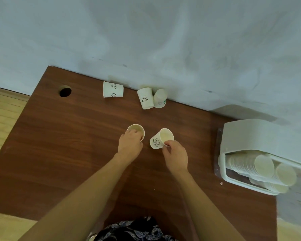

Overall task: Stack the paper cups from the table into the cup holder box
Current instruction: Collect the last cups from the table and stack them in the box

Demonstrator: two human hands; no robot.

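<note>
Both forearms reach out over the worktop (59, 145). Right hand (176, 156) fingers pinch the rim of the tilted HELLO cup (161, 138); left hand (129, 144) fingers curl around an upright cup (136, 130). Cup holder box (250, 136) lies well off to the right fingers' side, so the right hand is nearer.

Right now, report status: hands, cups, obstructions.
Left hand grips a cup; right hand pinches the HELLO cup. Three cups lie by the wall. Cup holder box path unobstructed.

Bare table (189, 136) between hands and cup holder box (247, 136).
</note>
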